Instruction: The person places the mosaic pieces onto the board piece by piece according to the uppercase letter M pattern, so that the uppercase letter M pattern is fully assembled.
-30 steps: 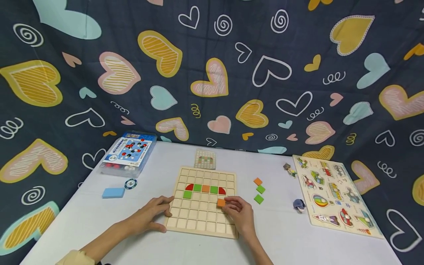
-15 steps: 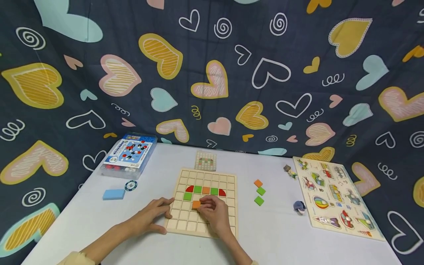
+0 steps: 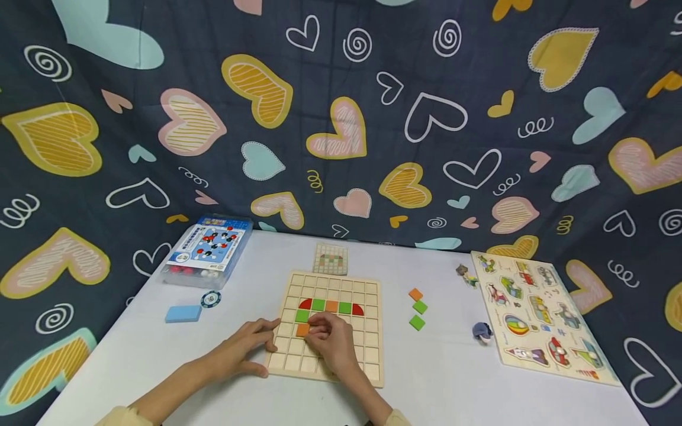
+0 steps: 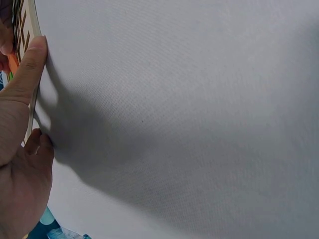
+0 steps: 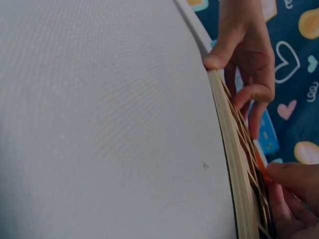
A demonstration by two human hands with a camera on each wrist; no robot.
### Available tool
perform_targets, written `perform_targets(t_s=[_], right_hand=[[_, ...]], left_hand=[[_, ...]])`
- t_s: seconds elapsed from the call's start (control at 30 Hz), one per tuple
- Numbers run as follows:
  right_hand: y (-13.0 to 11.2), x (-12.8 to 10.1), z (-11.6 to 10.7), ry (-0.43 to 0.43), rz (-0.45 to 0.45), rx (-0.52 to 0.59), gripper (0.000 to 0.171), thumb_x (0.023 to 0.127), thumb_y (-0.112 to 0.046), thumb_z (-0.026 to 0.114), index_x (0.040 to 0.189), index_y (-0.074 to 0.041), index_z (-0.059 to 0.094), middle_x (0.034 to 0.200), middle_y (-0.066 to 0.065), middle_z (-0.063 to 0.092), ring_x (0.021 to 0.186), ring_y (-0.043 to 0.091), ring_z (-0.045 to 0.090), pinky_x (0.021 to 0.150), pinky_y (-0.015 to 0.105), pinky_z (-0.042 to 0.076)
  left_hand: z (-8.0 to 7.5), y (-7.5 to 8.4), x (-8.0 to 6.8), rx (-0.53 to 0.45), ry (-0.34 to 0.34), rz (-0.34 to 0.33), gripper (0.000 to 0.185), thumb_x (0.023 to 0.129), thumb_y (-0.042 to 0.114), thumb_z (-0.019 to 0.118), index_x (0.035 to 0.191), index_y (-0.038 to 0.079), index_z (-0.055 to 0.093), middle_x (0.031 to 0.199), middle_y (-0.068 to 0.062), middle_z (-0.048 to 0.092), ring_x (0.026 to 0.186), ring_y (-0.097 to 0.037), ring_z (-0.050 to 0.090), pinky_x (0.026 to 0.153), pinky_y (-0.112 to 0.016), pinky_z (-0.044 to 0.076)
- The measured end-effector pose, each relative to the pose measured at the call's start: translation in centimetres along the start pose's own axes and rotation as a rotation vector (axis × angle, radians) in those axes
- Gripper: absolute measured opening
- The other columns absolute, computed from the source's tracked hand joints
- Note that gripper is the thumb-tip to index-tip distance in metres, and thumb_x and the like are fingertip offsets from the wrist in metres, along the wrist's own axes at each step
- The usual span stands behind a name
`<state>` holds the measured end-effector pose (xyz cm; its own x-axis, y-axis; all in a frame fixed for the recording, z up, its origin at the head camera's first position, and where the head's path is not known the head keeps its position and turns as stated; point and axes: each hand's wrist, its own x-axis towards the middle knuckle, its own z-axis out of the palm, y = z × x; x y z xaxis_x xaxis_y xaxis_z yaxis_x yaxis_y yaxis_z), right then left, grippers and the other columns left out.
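With thumb and fingertips, my right hand (image 3: pixel 333 346) pinches an orange square tile (image 3: pixel 302 330) over the left part of the wooden grid board (image 3: pixel 341 370), just below a green tile (image 3: pixel 302 316). Beyond it, a row of red quarter-round, green and orange tiles (image 3: pixel 331 306) lies on the board. My left hand (image 3: pixel 247 346) touches the board, its thumb near the front left corner and its fingers at the left edge. In the right wrist view the orange tile (image 5: pixel 261 163) shows at the right hand's fingertips, close over the board.
A small pattern card (image 3: pixel 330 259) lies behind the board. To its right are loose orange and green tiles (image 3: pixel 417 322), small figures (image 3: pixel 482 331) and a picture puzzle board (image 3: pixel 543 319). At left sit a boxed set (image 3: pixel 208 248), a round chip (image 3: pixel 211 298) and a blue block (image 3: pixel 183 313).
My right hand has carried the orange tile leftward across the board, from its right side to below the left green tile. My left hand has stayed at the board's left edge.
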<state>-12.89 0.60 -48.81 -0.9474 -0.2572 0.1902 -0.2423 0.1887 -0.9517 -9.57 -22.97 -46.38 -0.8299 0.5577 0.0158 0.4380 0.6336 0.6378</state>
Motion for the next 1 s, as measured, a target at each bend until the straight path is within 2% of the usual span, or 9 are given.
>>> perform_targets(t_s=[0.13, 0.33, 0.43, 0.57, 0.63, 0.73, 0.87, 1.0], right_hand=[[-0.3, 0.0, 0.1, -0.011, 0.018, 0.068, 0.025, 0.075, 0.013, 0.072, 0.098, 0.009, 0.064, 0.092, 0.02, 0.068, 0.078, 0.025, 0.069, 0.069, 0.021, 0.056], [-3.9, -0.4, -0.6, -0.052, 0.037, 0.084, 0.022, 0.078, 0.017, 0.067, 0.098, 0.017, 0.06, 0.094, 0.032, 0.064, 0.084, 0.045, 0.065, 0.073, 0.028, 0.057], [-4.1, -0.2, -1.4, -0.089, 0.064, 0.087, 0.021, 0.079, 0.016, 0.066, 0.1, 0.016, 0.06, 0.098, 0.032, 0.064, 0.086, 0.045, 0.065, 0.073, 0.027, 0.056], [-2.1, 0.0, -3.8, -0.092, 0.106, 0.115, 0.024, 0.082, 0.01, 0.068, 0.105, 0.012, 0.061, 0.106, 0.029, 0.064, 0.091, 0.04, 0.066, 0.074, 0.026, 0.056], [-1.0, 0.0, -5.8, -0.051, 0.109, 0.109, 0.025, 0.082, 0.008, 0.069, 0.106, 0.01, 0.062, 0.107, 0.028, 0.064, 0.093, 0.037, 0.067, 0.075, 0.026, 0.056], [0.0, -0.7, -9.5, 0.057, 0.104, 0.051, 0.026, 0.081, 0.009, 0.07, 0.105, 0.009, 0.063, 0.105, 0.027, 0.065, 0.09, 0.031, 0.068, 0.074, 0.024, 0.055], [1.2, -2.0, -14.8, 0.239, 0.12, -0.025, 0.025, 0.079, 0.012, 0.07, 0.104, 0.009, 0.064, 0.102, 0.026, 0.066, 0.08, 0.015, 0.066, 0.068, 0.02, 0.054], [2.5, -2.1, -19.0, 0.351, 0.124, -0.099, 0.025, 0.08, 0.013, 0.068, 0.104, 0.01, 0.063, 0.102, 0.029, 0.065, 0.075, 0.004, 0.063, 0.065, 0.015, 0.052]], left_hand=[[0.0, 0.1, 0.1, -0.003, -0.004, -0.001, 0.031, 0.075, 0.039, 0.075, 0.093, 0.021, 0.057, 0.143, -0.02, 0.043, 0.122, -0.039, 0.042, 0.097, -0.057, 0.038], [0.0, 0.1, 0.0, -0.007, -0.001, 0.007, 0.03, 0.076, 0.039, 0.074, 0.093, 0.021, 0.056, 0.144, -0.02, 0.042, 0.122, -0.038, 0.042, 0.096, -0.058, 0.038], [0.0, 0.0, 0.0, -0.008, -0.002, 0.004, 0.03, 0.076, 0.04, 0.074, 0.093, 0.022, 0.056, 0.144, -0.019, 0.042, 0.122, -0.038, 0.042, 0.096, -0.058, 0.038], [0.0, 0.0, 0.0, -0.002, 0.007, 0.006, 0.031, 0.075, 0.04, 0.074, 0.093, 0.022, 0.057, 0.144, -0.02, 0.042, 0.12, -0.038, 0.042, 0.096, -0.057, 0.039], [0.1, 0.0, -0.1, -0.002, 0.01, 0.007, 0.031, 0.074, 0.04, 0.074, 0.094, 0.022, 0.057, 0.144, -0.02, 0.042, 0.12, -0.038, 0.042, 0.096, -0.057, 0.039], [0.1, -0.1, -0.1, -0.002, 0.013, 0.008, 0.031, 0.075, 0.04, 0.074, 0.094, 0.022, 0.058, 0.144, -0.02, 0.042, 0.121, -0.039, 0.042, 0.096, -0.057, 0.039], [0.2, -0.1, -0.1, 0.0, 0.008, -0.001, 0.031, 0.075, 0.042, 0.073, 0.094, 0.024, 0.057, 0.145, -0.019, 0.042, 0.121, -0.038, 0.041, 0.096, -0.057, 0.039], [0.1, -0.2, -0.1, 0.003, 0.012, 0.01, 0.031, 0.075, 0.042, 0.073, 0.093, 0.024, 0.056, 0.144, -0.019, 0.042, 0.121, -0.038, 0.042, 0.096, -0.057, 0.039]])
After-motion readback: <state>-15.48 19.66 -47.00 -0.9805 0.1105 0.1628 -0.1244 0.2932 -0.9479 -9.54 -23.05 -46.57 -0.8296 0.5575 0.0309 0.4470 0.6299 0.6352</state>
